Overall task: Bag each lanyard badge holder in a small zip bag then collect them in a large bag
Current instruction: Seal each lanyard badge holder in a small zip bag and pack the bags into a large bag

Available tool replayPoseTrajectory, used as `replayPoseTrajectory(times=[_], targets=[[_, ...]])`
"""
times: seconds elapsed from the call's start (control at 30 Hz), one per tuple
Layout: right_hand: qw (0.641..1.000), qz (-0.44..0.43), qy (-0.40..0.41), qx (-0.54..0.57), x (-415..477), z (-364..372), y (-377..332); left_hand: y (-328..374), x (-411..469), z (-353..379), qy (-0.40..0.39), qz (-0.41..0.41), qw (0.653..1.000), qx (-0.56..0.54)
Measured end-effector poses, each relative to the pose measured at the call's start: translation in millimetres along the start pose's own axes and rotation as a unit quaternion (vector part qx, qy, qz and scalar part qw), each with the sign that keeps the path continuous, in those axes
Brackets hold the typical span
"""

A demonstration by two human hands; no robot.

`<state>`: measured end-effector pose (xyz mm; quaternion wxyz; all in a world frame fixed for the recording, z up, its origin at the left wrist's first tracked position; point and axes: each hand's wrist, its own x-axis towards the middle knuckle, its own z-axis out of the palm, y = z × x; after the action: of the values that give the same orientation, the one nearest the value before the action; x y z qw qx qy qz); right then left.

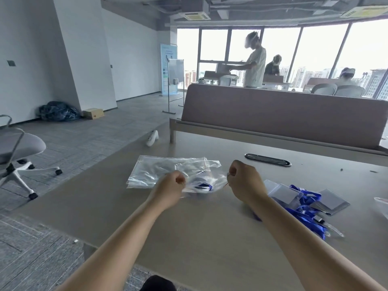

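- While both hands hold it low over the table, the small bag stretches between them. Its long axis runs left to right across the person's front, and a blue lanyard is bunched at the bottom inside.
- The left hand pinches the bag's left end, fingers curled tight on the plastic. The right hand pinches the right end the same way, with its knuckles toward the camera.
- Glare on the clear plastic hides whether the zip is pressed closed, and whether the bag's bottom touches the table.
- The large bag lies flat just beyond the small bag and to its left, its near edge passing behind the small one. It also lies lengthwise left to right. Where its mouth sits cannot be told for sure.
- If sealing is the step in hand, the drop into the large bag likely comes next. That target lies forward and left, so the left hand is the nearer one, while the right would have to reach across the small bag.
- The pile of blue lanyards and clear holders waits on the right, just beside the right forearm and well apart from the large bag.
- Farther back, a cable slot sits in the tabletop before a partition. A chair stands on the floor at far left.
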<state>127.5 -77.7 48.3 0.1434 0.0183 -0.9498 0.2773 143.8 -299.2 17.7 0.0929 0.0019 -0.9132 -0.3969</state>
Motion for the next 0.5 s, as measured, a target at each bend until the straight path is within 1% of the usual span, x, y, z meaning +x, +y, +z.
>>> replayPoseTrajectory(times=[0.07,0.13,0.27,0.37,0.47,0.5], targets=[[1.000,-0.004,-0.003,0.009,0.0,-3.4,0.3,-2.8,4.0,-6.4,0.020,0.000,0.997,-0.068],[1.000,-0.008,-0.005,0.008,2.0,-6.1,1.5,-4.8,7.3,-12.6,0.024,0.014,0.994,-0.102],[0.998,-0.013,-0.042,0.054,7.0,-12.7,6.4,-3.7,8.4,-24.0,0.000,0.048,0.993,-0.104],[0.994,-0.042,-0.081,0.061,7.1,-17.4,9.3,-9.3,12.9,-30.3,0.034,0.066,0.996,-0.056],[0.989,-0.051,-0.111,0.080,5.4,-21.2,8.6,-12.5,15.5,-32.2,0.030,0.064,0.994,-0.088],[0.989,-0.055,-0.115,0.069,5.6,-21.2,8.9,-12.0,15.5,-31.6,0.027,0.062,0.993,-0.098]])
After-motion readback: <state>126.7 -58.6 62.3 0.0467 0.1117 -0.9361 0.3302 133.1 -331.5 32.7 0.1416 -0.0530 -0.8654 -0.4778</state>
